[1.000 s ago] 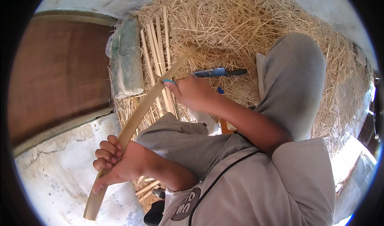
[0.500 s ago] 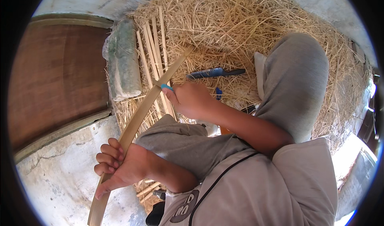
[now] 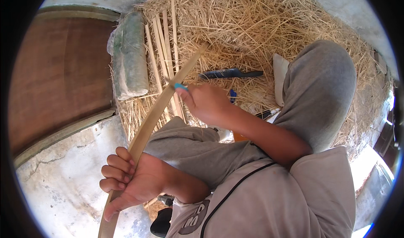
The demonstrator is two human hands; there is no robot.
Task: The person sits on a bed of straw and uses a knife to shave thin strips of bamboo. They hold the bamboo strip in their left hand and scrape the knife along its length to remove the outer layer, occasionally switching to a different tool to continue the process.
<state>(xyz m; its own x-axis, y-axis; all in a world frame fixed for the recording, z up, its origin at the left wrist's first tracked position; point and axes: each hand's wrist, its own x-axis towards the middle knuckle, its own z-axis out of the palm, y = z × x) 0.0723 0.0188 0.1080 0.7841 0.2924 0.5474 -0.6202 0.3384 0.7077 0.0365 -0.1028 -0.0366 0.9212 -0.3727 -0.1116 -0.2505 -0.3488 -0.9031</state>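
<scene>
A long, flat bamboo strip [image 3: 153, 116] runs slantwise from the lower left up to the straw. My left hand [image 3: 136, 175] is closed round its lower part, fingers over the far edge and thumb along it. Farther up, my right hand [image 3: 208, 103] grips a small knife with a turquoise handle [image 3: 181, 87]; most of the handle is hidden in my fist. Its short, blurred blade [image 3: 169, 81] lies across the strip.
Loose straw [image 3: 252, 19] covers the floor ahead. A larger dark knife [image 3: 231, 73] lies on it, near a small blue object [image 3: 232, 95]. Several thin bamboo strips [image 3: 162, 48] lie beside a plastic-wrapped greenish bundle [image 3: 131, 55]. A brown panel [image 3: 63, 78] stands at left.
The strip's far end and my right hand with the small knife have shifted slightly away and to the right. The view has also shifted a little. Both grips are the same.
</scene>
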